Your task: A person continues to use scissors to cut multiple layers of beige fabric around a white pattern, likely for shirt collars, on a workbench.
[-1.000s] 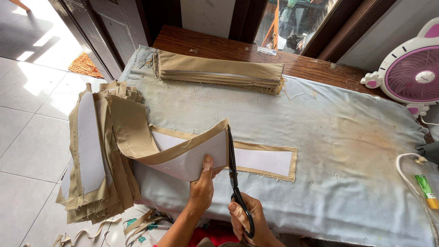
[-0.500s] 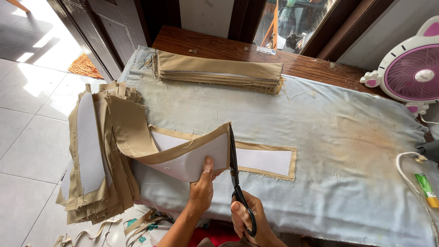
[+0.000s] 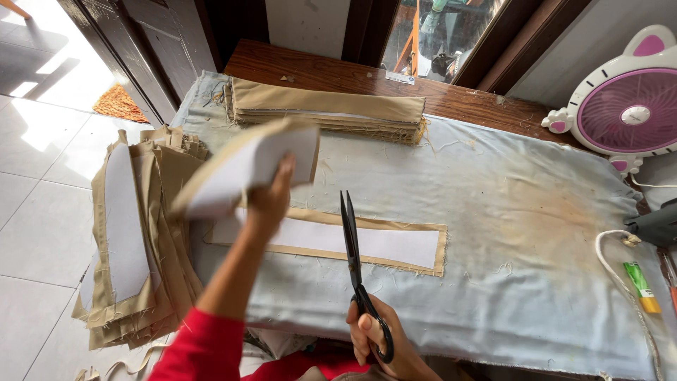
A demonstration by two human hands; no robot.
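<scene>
My left hand point(image 3: 271, 194) holds a cut khaki fabric piece with white lining point(image 3: 247, 164) lifted above the table, over its left part. My right hand point(image 3: 384, 337) grips black scissors point(image 3: 354, 264) near the front edge; the blades are shut and point away from me. Under the blades a long khaki strip with a white lining point(image 3: 367, 243) lies flat on the pale blue cloth-covered table point(image 3: 522, 233).
A pile of khaki pieces point(image 3: 137, 240) hangs over the table's left end. A neat stack of folded khaki strips point(image 3: 328, 113) lies at the back. A pink and white fan point(image 3: 627, 106) stands at the right, with a white cable point(image 3: 613, 261) and a green-capped tube point(image 3: 642, 286).
My left hand has lifted the cut piece up and away to the left, off the strip. The scissors have closed and stay near the front edge.
</scene>
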